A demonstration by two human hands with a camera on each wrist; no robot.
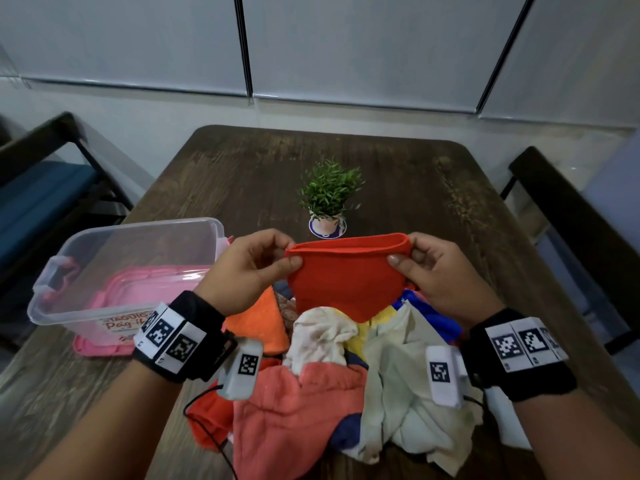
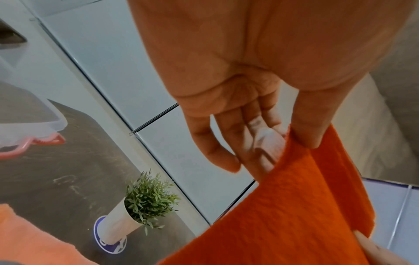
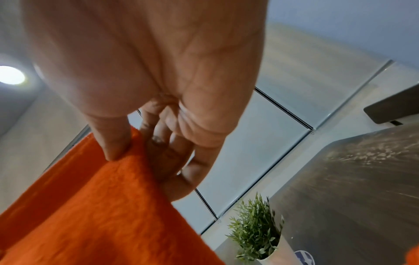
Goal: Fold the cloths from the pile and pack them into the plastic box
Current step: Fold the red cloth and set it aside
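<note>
The left hand (image 1: pixel 247 268) and right hand (image 1: pixel 441 271) each pinch a top corner of the orange cloth (image 1: pixel 346 278), doubled over; it looks light and limp, so corners suit the grip.

Your head view is evenly and softly lit, with no hard shadows on the worktop (image 1: pixel 398 174). Its wide lens bends the roller blinds (image 1: pixel 363 46) and bows the worktop's far edge. A pale sheen sits on the clear plastic box (image 1: pixel 138 244), and the wrist markers (image 1: pixel 173 341) read slightly soft. In your left wrist view the left hand (image 2: pixel 238 86) fills the top, warm-toned and a little blurred; the orange cloth (image 2: pixel 294 215) looks sharper. In your right wrist view a round ceiling light (image 3: pixel 10 75) glares at the left edge, washing out the right hand (image 3: pixel 158 71). The worktop there streaks with blur, and the small plant (image 3: pixel 256 238) stays fairly crisp.
</note>
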